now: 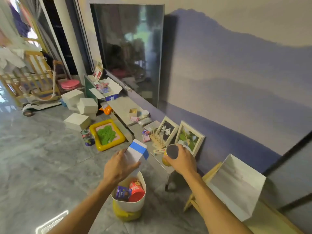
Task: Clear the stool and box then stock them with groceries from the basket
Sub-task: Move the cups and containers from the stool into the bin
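Observation:
My left hand (118, 168) grips a white carton with a blue band (137, 152), held tilted above the basket. My right hand (181, 160) grips a yellow can (171, 153) by its side, its grey end facing me, over the near end of the low bench. The white basket (130, 204) stands on the floor below my hands, holding a red tub (136, 190) and a purple packet (122, 193). At the lower right an open white box (236, 186) with nothing visible inside lies on a wooden stool (273, 222).
A long low bench (125, 107) runs along the blue wall, carrying two picture frames (190, 138), a wooden rack (157, 137) and small items. A large TV (130, 51) leans above it. A yellow inflatable tray (107, 134) and white boxes (77, 120) lie on the floor to the left.

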`<state>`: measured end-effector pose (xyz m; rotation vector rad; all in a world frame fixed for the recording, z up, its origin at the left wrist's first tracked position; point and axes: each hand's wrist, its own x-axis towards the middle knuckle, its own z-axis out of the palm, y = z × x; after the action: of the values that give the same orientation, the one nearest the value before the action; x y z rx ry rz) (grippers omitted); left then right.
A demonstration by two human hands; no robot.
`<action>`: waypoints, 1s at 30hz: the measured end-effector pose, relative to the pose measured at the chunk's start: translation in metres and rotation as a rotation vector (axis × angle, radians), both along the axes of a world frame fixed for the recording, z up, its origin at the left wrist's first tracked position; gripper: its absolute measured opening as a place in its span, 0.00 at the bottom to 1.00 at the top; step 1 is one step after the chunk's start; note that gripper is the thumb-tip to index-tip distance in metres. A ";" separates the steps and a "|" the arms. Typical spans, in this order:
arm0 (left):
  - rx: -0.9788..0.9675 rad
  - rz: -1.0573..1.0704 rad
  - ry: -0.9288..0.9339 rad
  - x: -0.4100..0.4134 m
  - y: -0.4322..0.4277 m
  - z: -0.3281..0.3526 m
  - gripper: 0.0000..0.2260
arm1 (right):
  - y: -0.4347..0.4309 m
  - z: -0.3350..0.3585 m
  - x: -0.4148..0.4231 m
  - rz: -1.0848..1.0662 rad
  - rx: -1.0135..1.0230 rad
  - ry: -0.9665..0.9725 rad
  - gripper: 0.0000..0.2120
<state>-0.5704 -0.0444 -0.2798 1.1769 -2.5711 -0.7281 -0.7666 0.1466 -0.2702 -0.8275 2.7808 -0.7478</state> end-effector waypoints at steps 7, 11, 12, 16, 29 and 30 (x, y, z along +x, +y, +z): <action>0.052 0.075 -0.052 0.048 -0.125 -0.040 0.49 | -0.134 -0.047 0.039 0.121 0.077 -0.029 0.43; 0.118 0.085 -0.091 0.049 -0.152 -0.061 0.47 | -0.169 -0.075 0.045 0.154 0.154 -0.091 0.46; 0.138 0.089 -0.096 0.047 -0.156 -0.069 0.48 | -0.175 -0.083 0.043 0.160 0.174 -0.107 0.47; 0.215 0.120 -0.127 0.037 -0.168 -0.106 0.49 | -0.197 -0.123 0.028 0.203 0.226 -0.186 0.47; 0.483 0.207 -0.366 -0.037 -0.164 -0.372 0.55 | -0.250 -0.408 -0.011 0.251 0.355 -0.466 0.43; 0.486 0.227 -0.382 -0.044 -0.162 -0.388 0.55 | -0.251 -0.429 -0.014 0.246 0.372 -0.469 0.43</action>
<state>-0.6141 -0.2066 -0.6680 1.8821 -2.5520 -1.2182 -0.7803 -0.1041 -0.6995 -0.7789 2.2477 -0.3127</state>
